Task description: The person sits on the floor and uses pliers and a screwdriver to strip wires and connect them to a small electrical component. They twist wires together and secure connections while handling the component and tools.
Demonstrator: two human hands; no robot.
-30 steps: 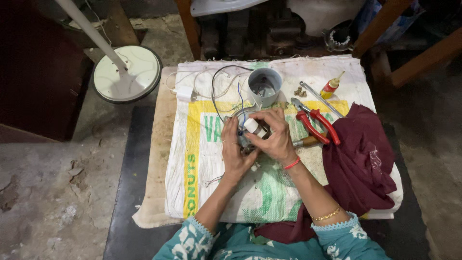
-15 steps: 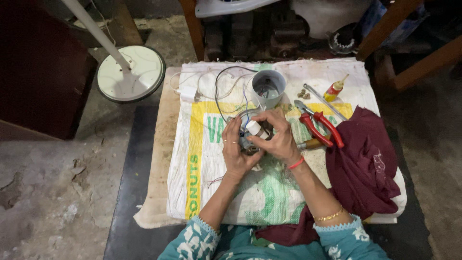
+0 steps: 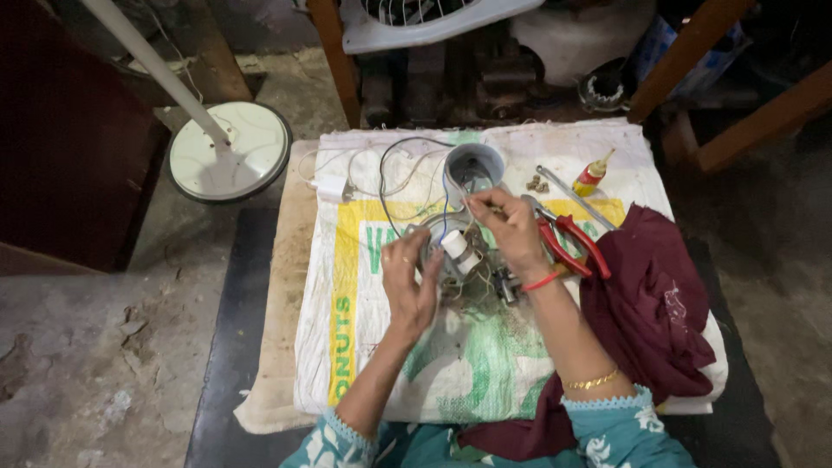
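A small electric motor (image 3: 459,260) with a white cylindrical part and loose wires sits on a printed white sack (image 3: 485,364). My left hand (image 3: 409,284) cups the motor's left side. My right hand (image 3: 510,230) grips its upper right side, fingers curled over the top near the wires. A grey cup-shaped housing (image 3: 472,166) stands just beyond the motor, with black, white and blue wires (image 3: 394,173) looping from it.
Red-handled pliers (image 3: 568,243), a screwdriver (image 3: 572,198), a small yellow bottle with a red cap (image 3: 592,176) and small screws (image 3: 537,184) lie at the right. A maroon cloth (image 3: 650,312) covers the right edge. A white fan stand base (image 3: 230,160) sits on the floor at the left.
Both hands stay on the motor. My right hand has shifted slightly up over its top and my left hand has opened a little along its side.
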